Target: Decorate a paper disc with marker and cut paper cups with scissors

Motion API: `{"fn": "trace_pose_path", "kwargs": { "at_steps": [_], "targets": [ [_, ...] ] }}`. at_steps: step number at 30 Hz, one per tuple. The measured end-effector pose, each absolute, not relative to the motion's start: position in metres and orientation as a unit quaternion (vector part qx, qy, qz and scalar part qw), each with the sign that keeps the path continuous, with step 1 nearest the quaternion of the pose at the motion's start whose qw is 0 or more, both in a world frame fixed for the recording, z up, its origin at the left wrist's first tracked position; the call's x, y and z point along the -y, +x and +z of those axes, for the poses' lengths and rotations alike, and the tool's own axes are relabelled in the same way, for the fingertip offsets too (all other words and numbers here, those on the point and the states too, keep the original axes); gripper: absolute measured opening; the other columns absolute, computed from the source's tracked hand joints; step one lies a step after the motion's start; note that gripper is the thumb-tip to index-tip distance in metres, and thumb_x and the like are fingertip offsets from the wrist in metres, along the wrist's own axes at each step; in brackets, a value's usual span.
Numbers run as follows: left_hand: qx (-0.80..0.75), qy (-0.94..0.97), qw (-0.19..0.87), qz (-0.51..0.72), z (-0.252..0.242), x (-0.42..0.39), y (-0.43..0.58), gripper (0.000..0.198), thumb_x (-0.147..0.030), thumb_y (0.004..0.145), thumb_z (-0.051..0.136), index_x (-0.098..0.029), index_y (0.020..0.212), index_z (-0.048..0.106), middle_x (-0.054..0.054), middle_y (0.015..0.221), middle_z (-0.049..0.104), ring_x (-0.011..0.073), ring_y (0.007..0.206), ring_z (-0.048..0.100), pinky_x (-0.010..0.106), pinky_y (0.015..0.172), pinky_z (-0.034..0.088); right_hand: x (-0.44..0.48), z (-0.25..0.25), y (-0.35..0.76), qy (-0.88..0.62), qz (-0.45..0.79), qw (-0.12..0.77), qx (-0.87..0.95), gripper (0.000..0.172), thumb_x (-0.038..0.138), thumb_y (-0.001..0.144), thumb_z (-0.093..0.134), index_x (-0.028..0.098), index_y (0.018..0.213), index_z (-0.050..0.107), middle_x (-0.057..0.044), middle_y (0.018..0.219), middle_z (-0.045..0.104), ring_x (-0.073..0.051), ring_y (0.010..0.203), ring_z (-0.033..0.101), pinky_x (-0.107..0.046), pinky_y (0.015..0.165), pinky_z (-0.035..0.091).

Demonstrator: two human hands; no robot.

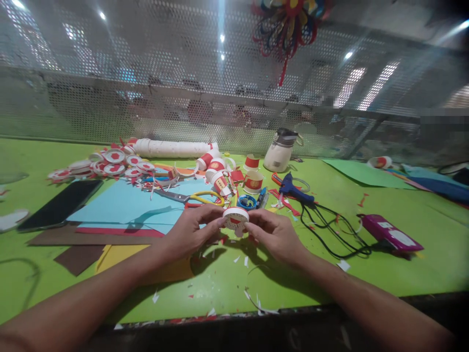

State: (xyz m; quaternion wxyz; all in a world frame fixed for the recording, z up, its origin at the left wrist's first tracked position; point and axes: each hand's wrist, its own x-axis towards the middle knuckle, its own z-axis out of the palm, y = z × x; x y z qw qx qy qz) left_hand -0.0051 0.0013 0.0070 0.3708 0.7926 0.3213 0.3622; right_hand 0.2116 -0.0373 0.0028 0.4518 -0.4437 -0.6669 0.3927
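Note:
Between my two hands, above the green table [293, 278], is a small round piece that looks like the cut bottom of a paper cup [236, 218], white with red marks. My left hand [196, 225] pinches its left edge with thumb and fingers. On the opposite edge my right hand [271, 232] grips it the same way. Just beyond lie yellow-handled scissors [190, 197], a roll of blue tape [246, 201] and a blue glue gun [295, 189] with a black cord. Several red and white paper cups [220, 181], some cut, lie behind these.
Many cut cup bottoms with red petals [114, 156] are heaped at the back left, near a white roll [176, 148]. A phone [62, 203] lies by blue paper sheets [124, 203]. A pale jug [279, 151] stands behind; a purple box [390, 232] sits right. Paper scraps litter the front.

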Motion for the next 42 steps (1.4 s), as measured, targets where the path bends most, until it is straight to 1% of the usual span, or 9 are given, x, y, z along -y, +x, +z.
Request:
{"fn": "trace_pose_path", "kwargs": {
  "at_steps": [5, 11, 14, 18, 23, 27, 29, 34, 42],
  "targets": [
    [-0.303, 0.788, 0.385, 0.373, 0.005, -0.002, -0.004, 0.031, -0.034, 0.091, 0.054, -0.016, 0.115, 0.061, 0.009, 0.107, 0.071, 0.0177, 0.093, 0.068, 0.031, 0.082, 0.056, 0.039, 0.003, 0.211, -0.443, 0.401, 0.450, 0.663, 0.019, 0.032, 0.084, 0.065, 0.016, 0.094, 0.066, -0.004, 0.079, 0.071, -0.011, 0.057, 0.059, -0.026, 0.052, 0.048],
    [-0.308, 0.798, 0.380, 0.353, 0.006, 0.002, -0.003, 0.034, -0.033, 0.090, 0.054, -0.018, 0.121, 0.058, 0.009, 0.113, 0.069, 0.0201, 0.098, 0.066, 0.034, 0.085, 0.055, 0.042, 0.001, 0.209, -0.457, 0.342, 0.438, 0.695, 0.017, 0.031, 0.083, 0.065, 0.015, 0.087, 0.068, -0.003, 0.072, 0.067, -0.012, 0.057, 0.056, -0.026, 0.051, 0.047],
    [-0.316, 0.785, 0.401, 0.352, 0.004, 0.005, -0.002, 0.040, -0.034, 0.090, 0.056, -0.019, 0.127, 0.053, 0.009, 0.112, 0.068, 0.0196, 0.094, 0.067, 0.034, 0.081, 0.056, 0.043, -0.002, 0.209, -0.453, 0.339, 0.426, 0.705, 0.020, 0.033, 0.085, 0.062, 0.014, 0.090, 0.068, -0.003, 0.071, 0.065, -0.012, 0.057, 0.056, -0.025, 0.051, 0.046],
    [-0.320, 0.780, 0.408, 0.351, 0.001, 0.006, -0.002, 0.049, -0.034, 0.089, 0.057, -0.019, 0.134, 0.045, 0.010, 0.112, 0.067, 0.0191, 0.093, 0.067, 0.033, 0.078, 0.057, 0.042, -0.003, 0.210, -0.445, 0.365, 0.424, 0.699, 0.022, 0.033, 0.087, 0.059, 0.014, 0.094, 0.067, -0.004, 0.072, 0.065, -0.012, 0.058, 0.057, -0.026, 0.052, 0.047],
    [-0.300, 0.787, 0.407, 0.354, -0.002, 0.005, -0.002, 0.056, -0.032, 0.087, 0.060, -0.022, 0.138, 0.039, 0.013, 0.127, 0.059, 0.0206, 0.098, 0.066, 0.037, 0.081, 0.057, 0.039, 0.003, 0.211, -0.445, 0.455, 0.431, 0.640, 0.028, 0.041, 0.084, 0.065, 0.014, 0.089, 0.067, -0.001, 0.068, 0.063, -0.011, 0.054, 0.055, -0.026, 0.051, 0.047],
    [-0.303, 0.814, 0.347, 0.353, -0.004, 0.007, -0.003, 0.063, -0.031, 0.086, 0.063, -0.027, 0.142, 0.034, 0.014, 0.143, 0.044, 0.0243, 0.116, 0.058, 0.039, 0.090, 0.055, 0.038, 0.008, 0.211, -0.448, 0.504, 0.434, 0.598, 0.030, 0.045, 0.083, 0.066, 0.015, 0.083, 0.065, 0.000, 0.066, 0.062, -0.010, 0.053, 0.057, -0.025, 0.050, 0.049],
    [-0.302, 0.838, 0.294, 0.347, -0.005, 0.008, -0.003, 0.064, -0.030, 0.086, 0.062, -0.029, 0.143, 0.032, 0.013, 0.145, 0.042, 0.0261, 0.125, 0.051, 0.042, 0.097, 0.051, 0.038, 0.007, 0.211, -0.449, 0.505, 0.431, 0.597, 0.029, 0.045, 0.083, 0.067, 0.015, 0.082, 0.064, 0.001, 0.065, 0.062, -0.009, 0.052, 0.057, -0.024, 0.049, 0.049],
    [-0.285, 0.878, 0.192, 0.333, -0.008, 0.010, -0.001, 0.065, -0.031, 0.089, 0.059, -0.029, 0.145, 0.026, 0.012, 0.143, 0.044, 0.0264, 0.131, 0.045, 0.047, 0.107, 0.041, 0.040, 0.000, 0.207, -0.426, 0.528, 0.423, 0.600, 0.029, 0.044, 0.080, 0.070, 0.016, 0.081, 0.063, 0.001, 0.064, 0.063, -0.010, 0.053, 0.060, -0.025, 0.051, 0.052],
    [-0.298, 0.866, 0.222, 0.335, -0.011, 0.009, 0.003, 0.055, -0.033, 0.087, 0.062, -0.025, 0.136, 0.040, 0.010, 0.131, 0.055, 0.0233, 0.120, 0.054, 0.041, 0.102, 0.046, 0.042, -0.003, 0.200, -0.399, 0.568, 0.398, 0.600, 0.035, 0.047, 0.077, 0.072, 0.013, 0.080, 0.065, 0.000, 0.059, 0.064, -0.010, 0.049, 0.059, -0.025, 0.049, 0.052]
  ]
}}
